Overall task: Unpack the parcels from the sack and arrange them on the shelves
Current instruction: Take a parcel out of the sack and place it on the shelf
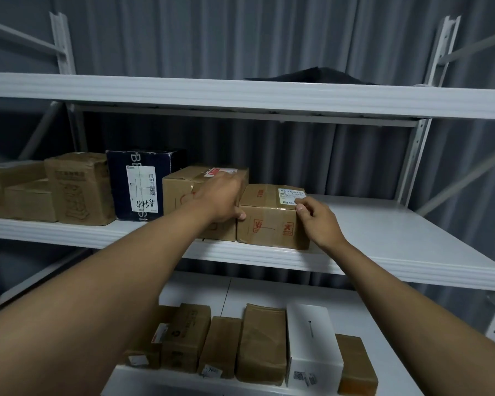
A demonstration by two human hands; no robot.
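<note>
Parcel (272,218): brown cardboard box with red markings on the front and a white label on top; stands on the middle shelf (397,238) at its front edge, touching the taller brown box (189,190) on its left.
Left hand (222,197): reaches over the seam between the two boxes, thumb pressed on the parcel's upper left front corner, fingers lying across the taller box's top; grip on either box cannot be told.
Right hand (319,221): curled round the parcel's upper right front corner, thumb on the white label, fingers down its right side.
Middle shelf, left part: dark blue box (143,184) with a white label and handwritten number, then a crumpled brown packet (79,188) and low brown boxes (17,195) toward the left end.
Middle shelf, right part: bare white surface from the parcel to the right upright.
Lower shelf (383,315): row of brown packets (260,344) along the front edge, with a white box (310,341) between them near the right end.
Top shelf (240,95): dark sheet or bag (312,74) lying near the right side, only partly seen.
Backdrop: grey curtain (240,32) behind the white metal rack.
</note>
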